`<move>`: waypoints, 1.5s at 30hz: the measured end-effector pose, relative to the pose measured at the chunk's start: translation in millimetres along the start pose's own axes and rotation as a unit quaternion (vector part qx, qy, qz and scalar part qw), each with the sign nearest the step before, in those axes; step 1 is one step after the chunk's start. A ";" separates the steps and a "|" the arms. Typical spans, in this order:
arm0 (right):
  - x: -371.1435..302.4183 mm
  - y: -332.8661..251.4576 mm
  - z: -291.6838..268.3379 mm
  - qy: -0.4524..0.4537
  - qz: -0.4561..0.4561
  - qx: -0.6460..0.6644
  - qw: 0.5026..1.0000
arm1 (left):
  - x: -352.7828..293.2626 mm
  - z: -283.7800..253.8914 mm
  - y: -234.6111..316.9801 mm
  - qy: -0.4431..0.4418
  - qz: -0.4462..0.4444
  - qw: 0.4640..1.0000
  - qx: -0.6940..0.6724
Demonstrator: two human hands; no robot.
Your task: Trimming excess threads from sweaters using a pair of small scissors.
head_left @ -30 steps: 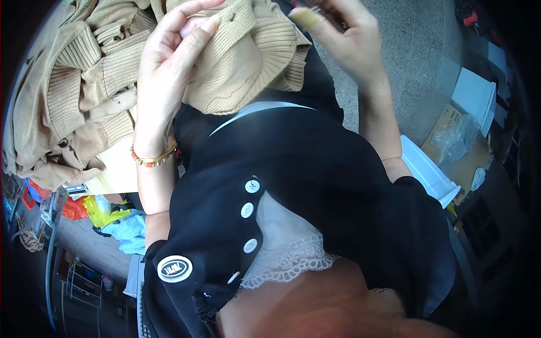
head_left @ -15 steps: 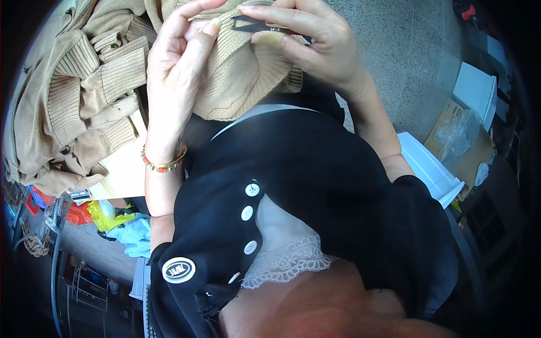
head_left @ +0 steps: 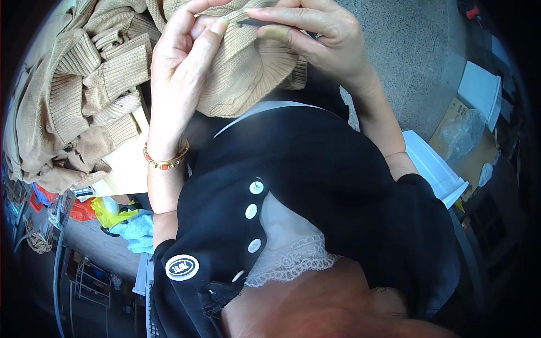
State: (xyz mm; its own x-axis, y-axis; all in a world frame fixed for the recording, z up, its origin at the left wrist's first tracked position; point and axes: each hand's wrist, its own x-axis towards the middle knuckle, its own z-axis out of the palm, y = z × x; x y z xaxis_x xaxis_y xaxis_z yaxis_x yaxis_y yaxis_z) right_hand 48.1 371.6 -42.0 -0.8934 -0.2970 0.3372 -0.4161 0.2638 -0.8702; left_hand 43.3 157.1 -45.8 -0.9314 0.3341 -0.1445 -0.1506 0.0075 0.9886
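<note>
A tan ribbed knit garment point(head_left: 242, 73) hangs from my hands at the top middle, its lower edge over my lap. My left hand point(head_left: 183, 67) pinches its fabric between thumb and fingers. My right hand point(head_left: 327, 39) is closed on a pair of dark thread snips point(head_left: 255, 22), whose tips meet the knit beside my left thumb. Most of the snips are hidden behind the right fingers. The right thumb has a yellowish covering on its tip.
More tan knit pieces point(head_left: 79, 96) are heaped on a pale tabletop point(head_left: 127, 169) at the left. Below it are a yellow bag point(head_left: 110, 213) and a light blue cloth point(head_left: 135, 232). White bins point(head_left: 434, 169) and cardboard with clear plastic point(head_left: 462, 135) stand on the right.
The snips' blades, visibly parted before, now show only as a narrow dark strip at the knit. Both hands stay close together on the garment; the whole view has shifted slightly.
</note>
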 end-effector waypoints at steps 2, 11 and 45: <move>-0.1 11.2 2.7 0.000 0.007 0.001 1.000 | 0.8 -0.1 -1.2 0.004 0.000 1.000 -0.002; 10.9 14.9 12.6 -0.073 0.025 0.180 0.981 | 1.5 -4.9 7.1 -0.010 -0.025 0.999 0.020; 1.6 35.8 6.8 0.048 -0.249 -0.059 0.965 | -2.3 -11.5 -5.0 -0.021 -0.079 0.982 -0.167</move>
State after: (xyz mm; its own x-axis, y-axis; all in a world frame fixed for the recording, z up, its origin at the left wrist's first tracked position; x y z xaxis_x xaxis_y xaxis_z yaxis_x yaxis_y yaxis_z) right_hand 32.9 374.3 -75.0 -0.5866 -0.3287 0.7402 -0.8096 0.2150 -0.5461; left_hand 42.4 145.5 -50.9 -0.8740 0.3924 -0.2868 -0.3999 -0.2451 0.8832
